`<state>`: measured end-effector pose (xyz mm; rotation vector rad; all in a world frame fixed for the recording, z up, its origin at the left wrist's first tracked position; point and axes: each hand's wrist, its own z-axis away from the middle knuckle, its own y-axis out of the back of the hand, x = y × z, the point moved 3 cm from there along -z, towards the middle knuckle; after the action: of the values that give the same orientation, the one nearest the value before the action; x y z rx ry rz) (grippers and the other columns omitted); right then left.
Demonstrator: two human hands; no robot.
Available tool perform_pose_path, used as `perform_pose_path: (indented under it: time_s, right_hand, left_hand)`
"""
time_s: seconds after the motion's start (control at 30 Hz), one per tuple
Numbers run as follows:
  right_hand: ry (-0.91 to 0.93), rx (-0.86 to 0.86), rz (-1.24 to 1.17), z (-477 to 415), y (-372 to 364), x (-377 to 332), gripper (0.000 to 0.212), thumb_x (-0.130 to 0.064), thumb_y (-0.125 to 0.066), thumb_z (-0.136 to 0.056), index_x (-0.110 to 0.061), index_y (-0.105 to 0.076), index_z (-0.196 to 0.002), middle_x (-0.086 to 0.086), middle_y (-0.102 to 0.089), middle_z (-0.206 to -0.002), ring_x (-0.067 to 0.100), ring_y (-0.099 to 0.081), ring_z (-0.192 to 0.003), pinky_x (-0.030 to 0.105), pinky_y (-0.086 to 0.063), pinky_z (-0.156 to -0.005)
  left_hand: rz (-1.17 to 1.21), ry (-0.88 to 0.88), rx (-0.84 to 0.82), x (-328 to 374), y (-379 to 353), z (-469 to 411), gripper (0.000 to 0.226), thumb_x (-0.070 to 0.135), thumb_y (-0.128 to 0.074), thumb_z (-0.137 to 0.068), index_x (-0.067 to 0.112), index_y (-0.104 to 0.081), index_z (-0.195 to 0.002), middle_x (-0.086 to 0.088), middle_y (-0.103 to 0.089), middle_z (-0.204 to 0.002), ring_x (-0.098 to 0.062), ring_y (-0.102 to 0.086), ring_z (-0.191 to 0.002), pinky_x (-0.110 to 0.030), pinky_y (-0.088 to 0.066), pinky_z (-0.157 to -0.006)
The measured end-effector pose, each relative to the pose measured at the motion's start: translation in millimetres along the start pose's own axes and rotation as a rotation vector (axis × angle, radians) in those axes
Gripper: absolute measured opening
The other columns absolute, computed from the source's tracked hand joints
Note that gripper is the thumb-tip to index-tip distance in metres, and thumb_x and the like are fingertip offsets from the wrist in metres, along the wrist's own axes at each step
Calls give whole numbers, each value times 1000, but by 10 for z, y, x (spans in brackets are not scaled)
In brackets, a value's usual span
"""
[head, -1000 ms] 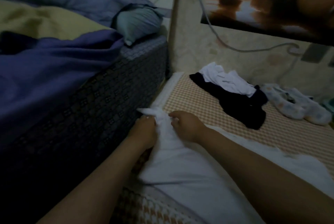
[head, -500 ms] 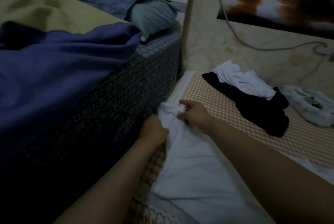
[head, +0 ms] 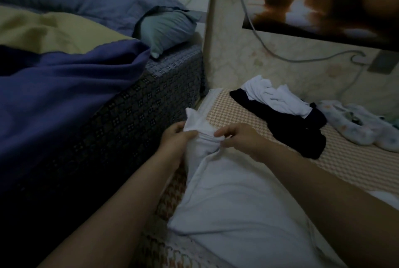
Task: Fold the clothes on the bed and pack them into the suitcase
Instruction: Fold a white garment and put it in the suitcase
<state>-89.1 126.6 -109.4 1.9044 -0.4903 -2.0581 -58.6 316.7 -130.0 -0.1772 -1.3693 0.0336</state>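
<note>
A: Who has hold of it?
B: The left hand [head: 174,142] curls round the bunched end of the white garment [head: 233,203]; the right hand [head: 239,140] pinches the same bunch.
A: Where does it lie?
B: On the checked mat [head: 237,112] beside the bed [head: 151,105], near the dark clothes [head: 302,136].

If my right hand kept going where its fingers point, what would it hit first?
The bunched white garment, which the right hand is touching; right behind it, the left hand. Depth is unclear.

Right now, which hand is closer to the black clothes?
Right. The right hand pinches the white garment on the side toward the black clothes; the left hand grips it on the far side, by the mattress.
</note>
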Motion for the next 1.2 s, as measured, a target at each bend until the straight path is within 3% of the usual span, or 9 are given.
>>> perform_pose_path:
  time_s: [0.07, 0.13, 0.23, 0.3, 0.53, 0.67, 0.87, 1.07, 1.2]
  right_hand:
    - [29, 76, 137, 109, 128, 80, 30, 10, -69, -75, -17, -74, -88, -8, -68, -84, -1, -61, -73, 9, -48, -63]
    - [43, 183, 243, 193, 228, 173, 30, 9, -64, -76, -18, -72, -86, -1, -70, -91, 8, -63, -83, 15, -52, -73]
    - [25, 239, 222, 275, 257, 262, 26, 4, -58, -82, -19, -71, -82, 7, -71, -91, 19, -65, -80, 28, -55, -70]
    - [-10, 205, 145, 298, 174, 272, 20, -6, -56, -90, -16, -73, -87, 9, -70, -93, 25, -65, -74, 32, -55, -62]
    - [-15, 11, 369, 396, -250, 244, 25, -36, -73, -80, -11, -74, -78, 3, -70, -73, 9, -61, -68, 26, -49, -67]
    - [70, 146, 470, 356, -181, 288, 23, -19, -65, -88, -11, -66, -66, -1, -64, -68, 11, -57, -68, 26, -41, -64]
    - [41, 560, 235, 491, 337, 349, 17, -1, -49, -88, -15, -58, -87, 1, -61, -87, 20, -58, -86, 24, -37, -72]
    - [-297, 216, 823, 448, 611, 665, 26, -23, -63, -87, -16, -72, -110, 6, -65, -120, 23, -59, -112, 27, -46, -97]
    - [-67, 345, 655, 334, 297, 360, 21, -19, -54, -89, -19, -72, -100, 3, -69, -112, 24, -61, -105, 28, -47, -89]
  left_hand:
    - [-152, -243, -57, 118, -60, 141, 20, 6, -70, -84, 18, -69, -100, 4, -67, -95, -14, -64, -93, -23, -55, -77]
    - [-354, -344, -350, 175, -195, 376, 24, 7, -72, -83, 19, -68, -104, 5, -63, -90, -7, -59, -82, -13, -51, -67]
    - [-752, -296, -906, -16, -358, 657, 34, 11, -72, -85, 25, -66, -116, -2, -71, -100, -7, -65, -89, -20, -53, -81]
    - [-944, -255, -1051, -159, -364, 748, 30, 18, -72, -86, 25, -69, -115, 1, -72, -106, -9, -67, -95, -25, -54, -88]
    - [-1249, -578, -412, -138, -197, 479, 14, 32, -67, -79, 25, -68, -90, 0, -62, -98, -18, -58, -90, -28, -45, -70]
    - [-1207, -454, -489, -410, -81, 411, 38, 27, -71, -74, 25, -39, -94, 1, -38, -100, -22, -48, -88, -31, -38, -65]
    - [-899, -637, -336, -286, -125, 441, 29, 6, -52, -71, 18, -58, -97, 6, -37, -93, -15, -47, -81, -15, -33, -67]
    - [-1456, -353, -532, -255, -76, 428, 22, 31, -61, -73, 32, -71, -93, -1, -57, -110, -20, -58, -102, -27, -51, -84]
    - [-1476, -693, -492, -241, -164, 497, 24, 32, -61, -75, 36, -63, -98, 2, -46, -106, -21, -43, -104, -29, -40, -82]
